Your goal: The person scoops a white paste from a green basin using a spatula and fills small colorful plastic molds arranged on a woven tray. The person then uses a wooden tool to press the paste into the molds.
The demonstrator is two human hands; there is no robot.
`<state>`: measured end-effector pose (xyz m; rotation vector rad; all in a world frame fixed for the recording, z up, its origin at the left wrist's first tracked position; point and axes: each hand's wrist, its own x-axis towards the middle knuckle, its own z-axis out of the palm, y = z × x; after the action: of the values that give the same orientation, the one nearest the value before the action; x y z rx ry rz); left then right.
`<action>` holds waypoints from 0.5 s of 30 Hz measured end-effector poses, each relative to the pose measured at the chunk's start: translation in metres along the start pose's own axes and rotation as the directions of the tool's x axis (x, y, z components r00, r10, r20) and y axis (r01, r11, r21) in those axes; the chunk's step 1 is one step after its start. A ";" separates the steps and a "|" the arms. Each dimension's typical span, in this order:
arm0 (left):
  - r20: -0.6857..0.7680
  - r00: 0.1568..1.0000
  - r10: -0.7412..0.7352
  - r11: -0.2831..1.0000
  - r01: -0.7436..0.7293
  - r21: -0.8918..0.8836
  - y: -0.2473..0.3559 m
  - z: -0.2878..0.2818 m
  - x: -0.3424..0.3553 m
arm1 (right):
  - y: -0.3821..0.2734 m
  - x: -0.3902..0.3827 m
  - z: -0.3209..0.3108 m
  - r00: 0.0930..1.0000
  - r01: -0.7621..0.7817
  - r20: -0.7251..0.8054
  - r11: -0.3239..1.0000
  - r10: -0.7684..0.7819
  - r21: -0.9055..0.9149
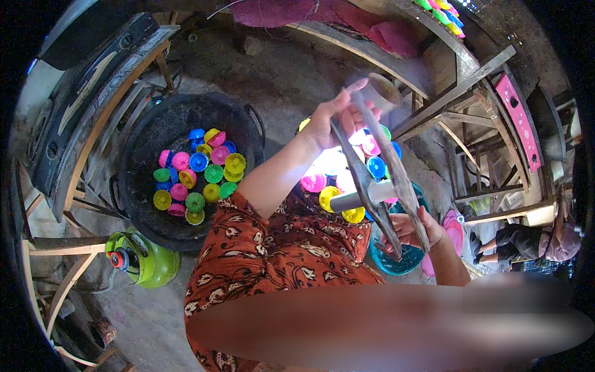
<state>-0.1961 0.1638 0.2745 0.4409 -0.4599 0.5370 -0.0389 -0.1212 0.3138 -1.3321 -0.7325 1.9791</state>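
Note:
Both of my hands are on a wooden tool with two long, dark, roughly parallel bars [406, 186]. A pale grey cylinder [353, 199] sits across the middle of the bars. A wider brownish cylinder [383, 93] shows at the far end beside my fingers, blurred. My left hand [338, 118] grips the far end, its thumb and fingers around the bars. At the near end, my right hand [418, 229] is closed around the bars. Beneath the tool lie several brightly coloured fluted cups [315, 182], partly washed out by strong light.
On the left, a large black pan [139, 142] holds several coloured fluted cups. A green gas cylinder [155, 266] stands near it. Below my right hand is a teal basin [396, 263], with a pink one [455, 235] beside it. Wooden racks [477, 80] line the right; another person [527, 242] is there.

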 end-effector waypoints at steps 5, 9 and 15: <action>-0.193 0.981 -0.032 0.980 -0.007 -0.197 -0.009 -0.036 -0.010 | -0.001 0.005 -0.010 0.996 -0.046 -0.071 0.999 0.047 0.013; -0.136 0.991 -0.011 0.962 -0.027 -0.271 -0.009 -0.042 -0.017 | -0.004 0.006 -0.005 0.991 -0.078 -0.110 0.995 0.072 -0.058; -0.178 0.984 0.025 0.978 -0.062 -0.201 0.010 -0.042 -0.022 | -0.003 0.024 0.004 0.993 -0.035 -0.113 0.996 0.025 -0.081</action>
<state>-0.2060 0.1842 0.2316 0.1830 -0.3524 0.5590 -0.0487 -0.1012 0.3029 -1.4976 -0.7523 1.8984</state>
